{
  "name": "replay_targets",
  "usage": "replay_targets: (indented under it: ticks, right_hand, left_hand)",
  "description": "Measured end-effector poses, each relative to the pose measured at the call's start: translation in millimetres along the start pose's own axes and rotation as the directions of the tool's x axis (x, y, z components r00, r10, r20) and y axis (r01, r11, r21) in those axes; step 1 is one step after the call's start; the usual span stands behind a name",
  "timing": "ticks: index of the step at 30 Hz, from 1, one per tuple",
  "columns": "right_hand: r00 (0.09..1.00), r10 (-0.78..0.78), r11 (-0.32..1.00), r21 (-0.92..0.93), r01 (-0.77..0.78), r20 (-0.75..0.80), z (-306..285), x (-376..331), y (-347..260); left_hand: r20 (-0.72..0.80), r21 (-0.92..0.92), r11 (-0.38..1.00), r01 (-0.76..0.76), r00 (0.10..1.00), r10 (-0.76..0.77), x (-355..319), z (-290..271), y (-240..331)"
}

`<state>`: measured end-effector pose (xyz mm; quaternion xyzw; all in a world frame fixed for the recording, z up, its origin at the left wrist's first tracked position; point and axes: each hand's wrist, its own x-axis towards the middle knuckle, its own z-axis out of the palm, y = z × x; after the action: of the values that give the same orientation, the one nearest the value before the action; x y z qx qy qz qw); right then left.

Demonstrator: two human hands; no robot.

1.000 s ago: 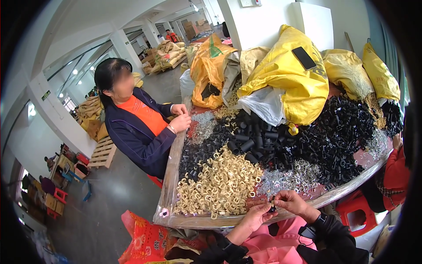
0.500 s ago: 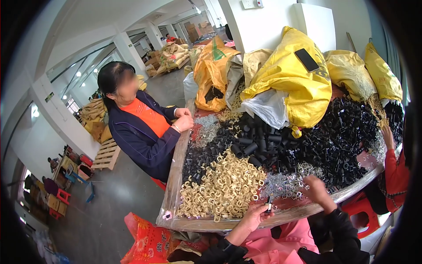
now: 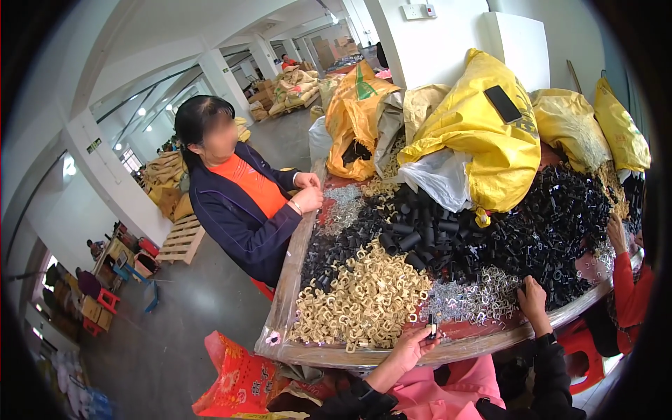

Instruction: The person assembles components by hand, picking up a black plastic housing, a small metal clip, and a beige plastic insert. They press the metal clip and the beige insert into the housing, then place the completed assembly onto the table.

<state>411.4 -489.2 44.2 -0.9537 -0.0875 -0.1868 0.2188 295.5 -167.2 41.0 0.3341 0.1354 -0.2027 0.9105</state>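
My left hand (image 3: 411,348), at the table's near edge, pinches a small black cylindrical part (image 3: 432,325) upright between thumb and fingers. My right hand (image 3: 533,299) reaches to the near edge of the heap of black plastic parts (image 3: 521,234), its fingers curled together at the pile. Whatever lies between those fingertips is too small to make out. Beside that hand spread shiny metal clips (image 3: 493,288), with small clear pieces (image 3: 448,299) to their left. A mound of beige U-shaped pieces (image 3: 360,297) lies left of my left hand.
A worker in a dark jacket (image 3: 241,203) sits at the table's left side; another person's red sleeve (image 3: 632,287) comes in at right. A yellow sack (image 3: 465,140) with a phone (image 3: 502,104) on it stands at the back. A wooden rim (image 3: 283,294) edges the table.
My right hand has moved right, from over the metal clips to the edge of the black parts. My left hand keeps its hold on the black part. The view has shifted slightly.
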Motion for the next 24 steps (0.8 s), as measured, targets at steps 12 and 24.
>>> replay_targets:
  ticks: [12, 24]
  right_hand:
    - [0.992, 0.056, 0.981, 0.189, -0.034, -0.114, -7, -7, 0]
    - [0.855, -0.197, 0.092, 0.877, -0.471, 0.479, -24, -5, -95]
  left_hand:
    - [0.021, 0.010, 1.000, -0.018, 1.000, 0.017, -9, 4, -3]
    - [0.017, 0.101, 0.995, 0.001, 1.000, -0.002, 5, 42, 5]
